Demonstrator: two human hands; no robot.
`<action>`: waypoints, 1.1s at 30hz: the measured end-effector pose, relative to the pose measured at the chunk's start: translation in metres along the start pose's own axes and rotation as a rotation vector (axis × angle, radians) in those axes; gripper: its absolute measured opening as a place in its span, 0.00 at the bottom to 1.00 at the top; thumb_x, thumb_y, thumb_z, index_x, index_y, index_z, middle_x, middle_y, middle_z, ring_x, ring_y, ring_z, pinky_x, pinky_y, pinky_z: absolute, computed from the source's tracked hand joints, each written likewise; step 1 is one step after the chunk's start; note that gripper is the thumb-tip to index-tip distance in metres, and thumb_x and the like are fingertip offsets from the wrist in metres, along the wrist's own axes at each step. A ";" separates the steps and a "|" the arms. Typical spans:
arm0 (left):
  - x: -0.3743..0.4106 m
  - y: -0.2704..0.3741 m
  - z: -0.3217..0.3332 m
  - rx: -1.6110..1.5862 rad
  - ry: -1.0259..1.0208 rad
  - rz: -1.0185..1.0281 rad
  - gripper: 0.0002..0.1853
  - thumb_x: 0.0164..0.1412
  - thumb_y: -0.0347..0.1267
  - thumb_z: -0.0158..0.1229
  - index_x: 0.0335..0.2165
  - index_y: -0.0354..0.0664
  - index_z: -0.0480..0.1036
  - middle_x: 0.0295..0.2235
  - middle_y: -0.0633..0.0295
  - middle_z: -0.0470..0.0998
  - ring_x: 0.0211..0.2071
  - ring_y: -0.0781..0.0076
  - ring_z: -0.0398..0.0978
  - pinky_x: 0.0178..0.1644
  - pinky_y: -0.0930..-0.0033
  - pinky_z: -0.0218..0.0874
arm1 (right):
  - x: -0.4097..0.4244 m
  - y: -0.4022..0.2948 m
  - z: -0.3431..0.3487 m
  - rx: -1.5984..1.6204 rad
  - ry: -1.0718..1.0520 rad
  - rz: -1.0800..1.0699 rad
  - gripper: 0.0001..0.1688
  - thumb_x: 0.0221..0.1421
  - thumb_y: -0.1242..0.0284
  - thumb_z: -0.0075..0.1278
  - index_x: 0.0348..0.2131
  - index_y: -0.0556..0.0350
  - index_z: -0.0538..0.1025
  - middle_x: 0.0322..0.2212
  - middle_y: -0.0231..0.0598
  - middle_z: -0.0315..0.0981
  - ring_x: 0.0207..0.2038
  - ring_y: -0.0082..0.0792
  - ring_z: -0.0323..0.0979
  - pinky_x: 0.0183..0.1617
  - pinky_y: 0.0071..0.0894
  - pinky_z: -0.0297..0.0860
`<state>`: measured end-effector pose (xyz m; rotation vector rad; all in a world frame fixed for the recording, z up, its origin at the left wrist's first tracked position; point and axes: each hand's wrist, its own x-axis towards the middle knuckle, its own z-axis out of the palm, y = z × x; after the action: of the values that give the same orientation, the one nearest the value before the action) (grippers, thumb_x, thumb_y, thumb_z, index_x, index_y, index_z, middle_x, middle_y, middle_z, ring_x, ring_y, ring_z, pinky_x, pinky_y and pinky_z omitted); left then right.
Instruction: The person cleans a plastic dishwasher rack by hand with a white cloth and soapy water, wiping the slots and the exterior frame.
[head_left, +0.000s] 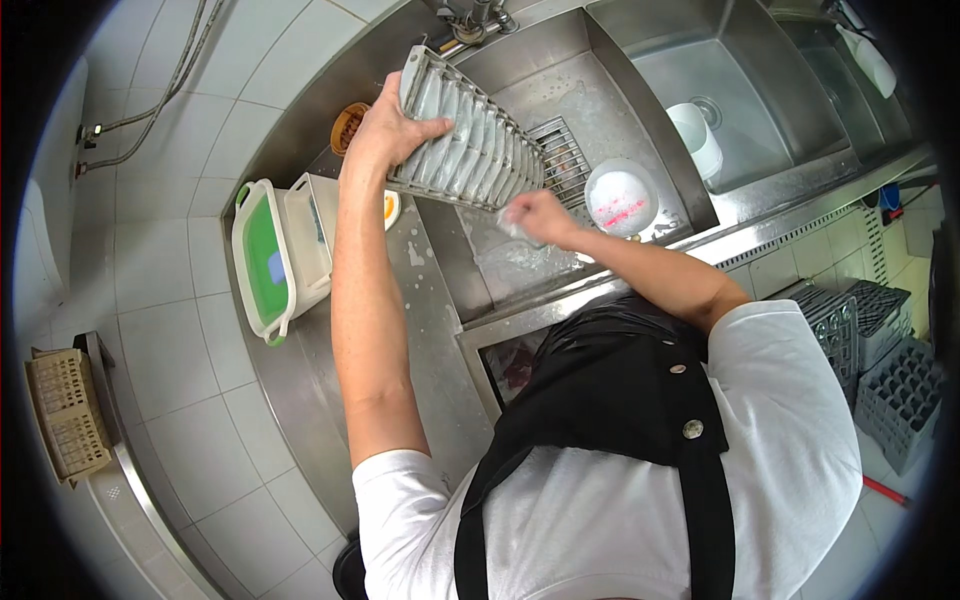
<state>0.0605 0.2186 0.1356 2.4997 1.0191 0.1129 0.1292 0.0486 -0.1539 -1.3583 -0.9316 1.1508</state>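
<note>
A metal baffle grease filter (472, 139) is tilted up over the left stainless-steel sink basin (517, 82). My left hand (394, 124) grips its upper left end, with the thumb lying across the slats. At the filter's lower corner, my right hand (546, 217) is closed around a whitish scrubbing pad or cloth (514, 223); blur hides its exact kind. Just right of that hand, a round bowl of white suds (621, 196) with pinkish-red streaks sits in the basin. A wire grate (562, 157) lies on the basin floor, partly behind the filter.
The faucet (476, 22) rises at the basin's back. A white container (696, 142) lies in the neighbouring sink (750, 112). On the left counter stand a green-and-white tub (262, 262) and an orange-brown bowl (346, 124). Glass racks (896, 397) are stacked at the right.
</note>
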 end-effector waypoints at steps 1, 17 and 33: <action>-0.002 -0.001 0.002 0.000 0.019 -0.020 0.47 0.44 0.39 0.79 0.61 0.43 0.63 0.48 0.47 0.81 0.50 0.53 0.80 0.57 0.59 0.68 | -0.001 0.001 -0.012 0.376 0.021 0.275 0.20 0.58 0.68 0.63 0.45 0.59 0.76 0.41 0.36 0.78 0.43 0.35 0.76 0.45 0.40 0.72; 0.010 -0.013 0.011 0.039 0.092 -0.035 0.44 0.44 0.39 0.76 0.58 0.41 0.66 0.45 0.46 0.82 0.47 0.53 0.82 0.55 0.59 0.69 | 0.022 0.018 0.019 -0.637 0.186 -0.518 0.22 0.45 0.82 0.58 0.44 0.56 0.79 0.45 0.51 0.68 0.47 0.58 0.74 0.53 0.52 0.72; 0.008 -0.011 0.012 0.086 0.089 -0.037 0.42 0.46 0.40 0.74 0.57 0.40 0.65 0.45 0.44 0.82 0.48 0.49 0.81 0.55 0.56 0.69 | 0.016 0.007 0.012 -0.837 0.182 -0.596 0.22 0.47 0.81 0.53 0.45 0.53 0.79 0.42 0.54 0.69 0.49 0.57 0.71 0.54 0.52 0.69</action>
<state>0.0619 0.2271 0.1196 2.5719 1.1274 0.1738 0.1210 0.0654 -0.1629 -1.6119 -1.6329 0.1522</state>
